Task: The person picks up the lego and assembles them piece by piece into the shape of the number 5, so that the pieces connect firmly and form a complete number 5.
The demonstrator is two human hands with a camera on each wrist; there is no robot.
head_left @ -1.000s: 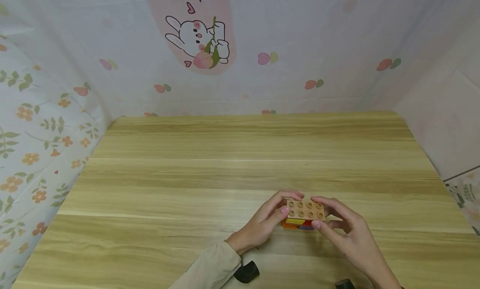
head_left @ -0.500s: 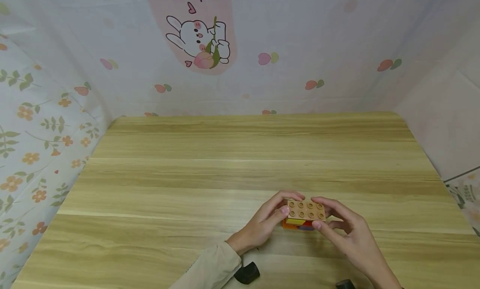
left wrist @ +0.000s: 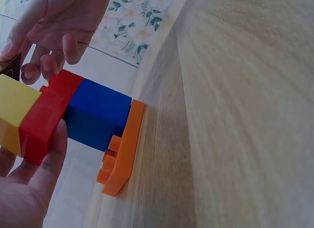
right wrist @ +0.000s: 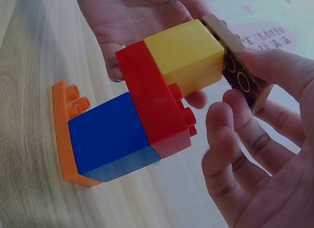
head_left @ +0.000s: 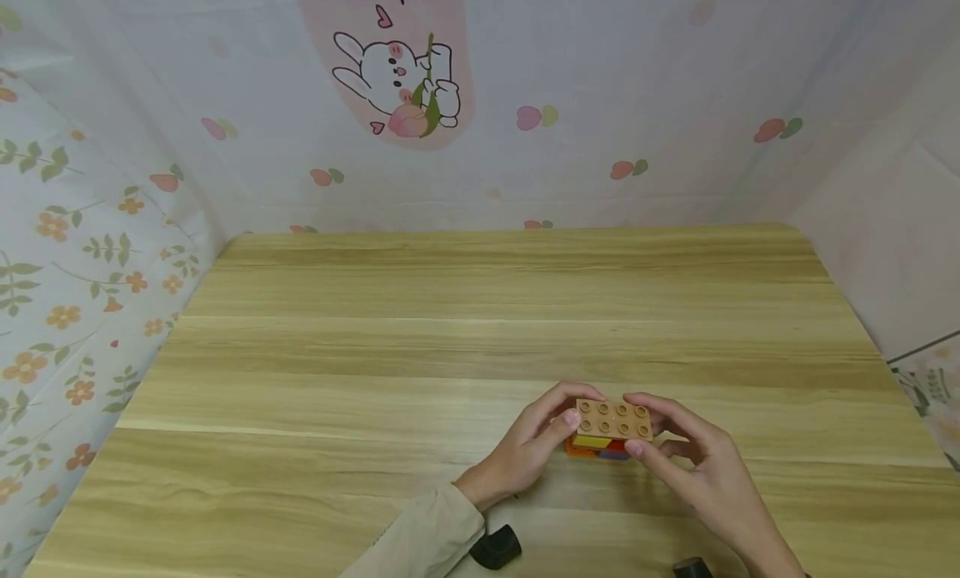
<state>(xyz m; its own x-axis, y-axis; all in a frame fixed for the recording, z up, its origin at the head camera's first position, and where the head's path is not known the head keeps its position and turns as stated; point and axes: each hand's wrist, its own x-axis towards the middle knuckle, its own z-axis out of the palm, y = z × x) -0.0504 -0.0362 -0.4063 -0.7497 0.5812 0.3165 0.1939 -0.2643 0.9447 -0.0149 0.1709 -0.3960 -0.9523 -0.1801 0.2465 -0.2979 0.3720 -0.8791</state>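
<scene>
A stack of toy building bricks stands on the table between the two hands. Its base is a thin orange brick [left wrist: 125, 152]; above come a blue brick [right wrist: 113, 139], a red brick [right wrist: 152, 100] set off to one side, and a yellow brick [right wrist: 186, 56]. A thin tan brick [head_left: 613, 420] with round studs lies on top, overhanging the yellow one. The left hand [head_left: 517, 449] holds the stack from the left around the yellow and red bricks. Between thumb and index finger, the right hand [head_left: 701, 470] pinches the overhanging end of the tan brick; its other fingers are bent below.
The wooden table [head_left: 360, 353] reaches back to a white printed cloth [head_left: 570, 70] hanging behind it. Floral cloth [head_left: 82, 328] covers the left side. One black curved piece [head_left: 496, 547] is near the left wrist, and another black piece [head_left: 692, 568] near the right wrist.
</scene>
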